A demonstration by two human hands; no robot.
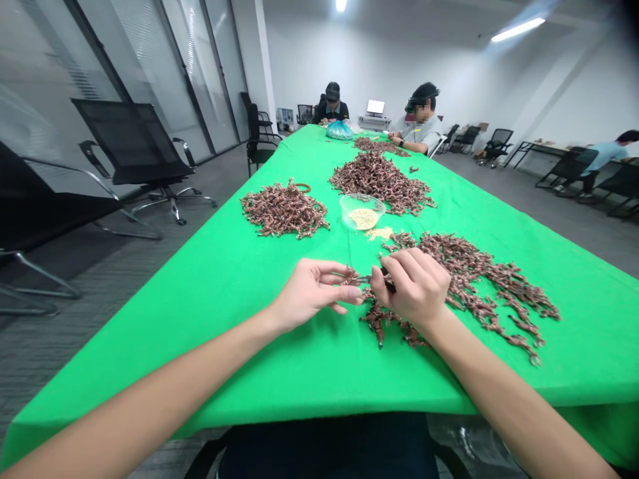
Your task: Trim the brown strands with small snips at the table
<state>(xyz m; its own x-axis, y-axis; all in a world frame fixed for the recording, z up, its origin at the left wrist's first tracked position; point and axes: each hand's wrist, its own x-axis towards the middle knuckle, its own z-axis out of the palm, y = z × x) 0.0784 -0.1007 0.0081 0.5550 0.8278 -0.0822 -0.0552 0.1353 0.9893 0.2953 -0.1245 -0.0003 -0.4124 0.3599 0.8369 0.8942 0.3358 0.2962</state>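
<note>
Green tablecloth (259, 379); left hand (312, 293), right hand (412, 286) pinching brown sprig (357, 279).

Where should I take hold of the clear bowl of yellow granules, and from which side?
Take the clear bowl by its rim, fingers coming from the near left: the flared wall gives a thin edge to pinch, while spilled granules and a brown tangled pile crowd its near right.

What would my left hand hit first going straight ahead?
Probably the brown piece by your left hand, then the metal tool in your right hand; depth is unclear.
</note>
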